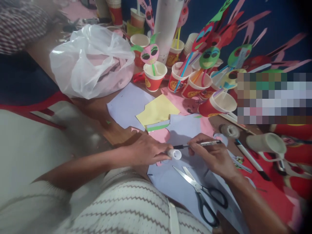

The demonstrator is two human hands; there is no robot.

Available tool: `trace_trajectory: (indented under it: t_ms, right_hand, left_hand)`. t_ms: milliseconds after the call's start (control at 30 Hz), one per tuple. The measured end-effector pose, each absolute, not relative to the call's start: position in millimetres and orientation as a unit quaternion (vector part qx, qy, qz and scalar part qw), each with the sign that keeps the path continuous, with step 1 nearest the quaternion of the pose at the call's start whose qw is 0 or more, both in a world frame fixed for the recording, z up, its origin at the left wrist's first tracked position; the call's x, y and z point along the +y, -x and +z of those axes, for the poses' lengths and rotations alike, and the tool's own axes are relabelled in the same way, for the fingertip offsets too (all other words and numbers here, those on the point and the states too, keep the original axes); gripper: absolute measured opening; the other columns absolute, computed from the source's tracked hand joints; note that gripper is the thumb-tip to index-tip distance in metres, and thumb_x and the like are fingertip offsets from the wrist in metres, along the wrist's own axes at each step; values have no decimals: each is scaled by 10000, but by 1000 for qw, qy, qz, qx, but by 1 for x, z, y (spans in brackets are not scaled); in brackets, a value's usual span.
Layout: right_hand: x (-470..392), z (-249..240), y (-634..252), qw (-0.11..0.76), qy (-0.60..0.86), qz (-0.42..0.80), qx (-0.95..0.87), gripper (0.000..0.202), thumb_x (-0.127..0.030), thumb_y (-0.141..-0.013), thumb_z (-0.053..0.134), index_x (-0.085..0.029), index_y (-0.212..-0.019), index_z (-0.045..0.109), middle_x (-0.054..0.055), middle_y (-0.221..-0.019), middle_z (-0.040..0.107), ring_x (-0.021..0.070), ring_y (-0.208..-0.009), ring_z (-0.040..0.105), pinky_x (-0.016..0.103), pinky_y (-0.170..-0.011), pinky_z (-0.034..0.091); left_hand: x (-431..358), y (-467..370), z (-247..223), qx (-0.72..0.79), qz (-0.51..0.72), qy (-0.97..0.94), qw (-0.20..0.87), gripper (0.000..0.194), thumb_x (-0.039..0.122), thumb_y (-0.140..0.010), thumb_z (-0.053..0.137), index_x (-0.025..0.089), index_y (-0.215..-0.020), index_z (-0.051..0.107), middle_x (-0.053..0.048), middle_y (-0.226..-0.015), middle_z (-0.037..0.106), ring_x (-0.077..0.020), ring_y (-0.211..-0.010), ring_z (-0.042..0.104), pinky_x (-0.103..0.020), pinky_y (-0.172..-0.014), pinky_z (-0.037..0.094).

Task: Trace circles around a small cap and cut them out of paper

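Observation:
My left hand (pixel 146 150) is closed on a small white tube (pixel 175 154), its open round end turned towards me. My right hand (pixel 212 156) pinches a slim pen (pixel 207 143) with a silvery, printed barrel. The pen's black end (pixel 179 147) reaches to my left fingertips, just above the tube; whether those fingers also grip it, I cannot tell. Beneath both hands is lilac paper (pixel 181 130), with a pink rounded cut-out (pixel 159 135) beside my left hand. Black-handled scissors (pixel 197 187) lie partly spread on the paper, below my right hand.
Red-and-white paper cups (pixel 153 81) with paper faces on straws stand along the back. A stuffed plastic bag (pixel 90 61) sits at back left. Yellow paper (pixel 158 109) lies ahead. To the right are a tape roll (pixel 230 131), a white mug (pixel 266 146) and a marker (pixel 252 159).

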State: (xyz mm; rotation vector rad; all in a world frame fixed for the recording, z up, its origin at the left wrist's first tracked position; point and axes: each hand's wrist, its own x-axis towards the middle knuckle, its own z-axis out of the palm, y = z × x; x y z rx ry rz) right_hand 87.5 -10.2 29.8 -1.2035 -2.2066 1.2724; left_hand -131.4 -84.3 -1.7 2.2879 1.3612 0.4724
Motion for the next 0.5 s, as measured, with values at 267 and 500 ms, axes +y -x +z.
trace_trajectory:
  t_ms: [267, 500]
  right_hand:
    - [-43, 19, -102, 234, 415, 397, -784, 118, -244, -849, 536, -214, -777, 624, -5, -615, 644, 161, -571, 614, 259, -510, 482]
    - [-64, 14, -108, 271, 367, 334, -825, 143, -154, -830, 529, -269, -854, 609, -11, -694, 667, 173, -592, 630, 305, -548, 514]
  left_hand:
    - [-85, 130, -3, 505, 177, -819, 207, 255, 409, -886, 465, 299, -1035, 640, 60, -632, 691, -95, -540, 587, -216, -527, 330]
    - [-84, 129, 3, 501, 191, -819, 205, 246, 395, -871, 495, 242, -935, 677, 50, -556, 642, -69, -468, 513, -203, -480, 280]
